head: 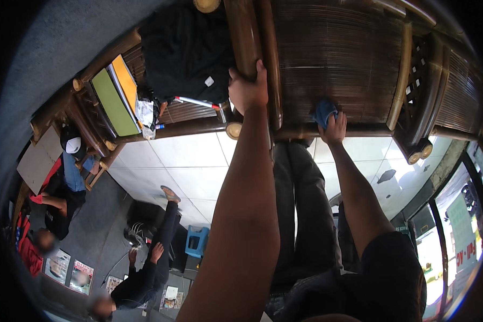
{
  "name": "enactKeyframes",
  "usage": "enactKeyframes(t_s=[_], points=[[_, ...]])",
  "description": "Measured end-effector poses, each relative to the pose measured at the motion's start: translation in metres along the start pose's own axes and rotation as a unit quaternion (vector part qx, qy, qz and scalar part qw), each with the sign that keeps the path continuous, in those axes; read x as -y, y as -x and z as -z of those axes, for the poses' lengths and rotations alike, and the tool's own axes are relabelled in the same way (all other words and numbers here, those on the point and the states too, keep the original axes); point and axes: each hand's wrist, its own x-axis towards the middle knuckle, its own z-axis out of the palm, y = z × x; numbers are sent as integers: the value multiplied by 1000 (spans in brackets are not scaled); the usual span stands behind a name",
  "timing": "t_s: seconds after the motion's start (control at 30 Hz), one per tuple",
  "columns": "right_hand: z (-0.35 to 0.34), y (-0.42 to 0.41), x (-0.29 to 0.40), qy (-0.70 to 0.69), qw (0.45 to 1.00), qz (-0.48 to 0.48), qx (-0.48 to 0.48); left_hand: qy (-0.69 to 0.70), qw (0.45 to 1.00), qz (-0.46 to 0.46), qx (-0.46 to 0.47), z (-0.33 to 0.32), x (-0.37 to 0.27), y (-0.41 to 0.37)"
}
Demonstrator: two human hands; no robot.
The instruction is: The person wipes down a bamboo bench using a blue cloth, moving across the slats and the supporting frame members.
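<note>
My left hand (248, 90) is wrapped around a thick dark bamboo armrest (243, 40) of a bamboo bench. Lower and to the right, my right hand (335, 126) holds a bunched blue cloth (323, 113) against the slatted bamboo seat (334, 72), close to its front rail. Part of the cloth is hidden under the fingers. Left of the armrest, a black fabric item (189, 52) is spread over another bamboo seat, with a small white piece (209, 81) on it.
Green (114, 106) and yellow folders (124, 80), a clear plastic bag (145, 112) and a red-and-white stick (197, 102) lie on the left seat. Two seated people are at the lower left, near a blue plastic stool (196, 241). A lattice-sided bamboo armrest (416, 84) bounds the right side.
</note>
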Motion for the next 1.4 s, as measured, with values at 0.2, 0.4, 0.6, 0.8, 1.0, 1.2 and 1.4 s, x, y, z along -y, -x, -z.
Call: enactKeyframes(t_s=[0.2, 0.4, 0.6, 0.8, 1.0, 1.2, 1.4], points=[[3, 8, 6, 19, 1000, 9, -16, -27, 999, 15, -6, 4, -1, 4], [2, 6, 4, 12, 999, 19, -37, -33, 999, 23, -2, 5, -2, 4], [-1, 11, 0, 14, 1000, 1, -11, -29, 1000, 10, -8, 2, -4, 7], [-5, 8, 0, 34, 997, 37, -61, -48, 999, 13, -16, 5, -2, 7], [-4, 2, -6, -5, 1000, 5, -19, -64, 997, -16, -40, -1, -8, 6], [-2, 8, 6, 29, 998, 26, -46, -73, 997, 1, -35, 6, -1, 6], [-3, 8, 1, 50, 994, 41, -84, -53, 998, 5, -21, 5, -13, 8]])
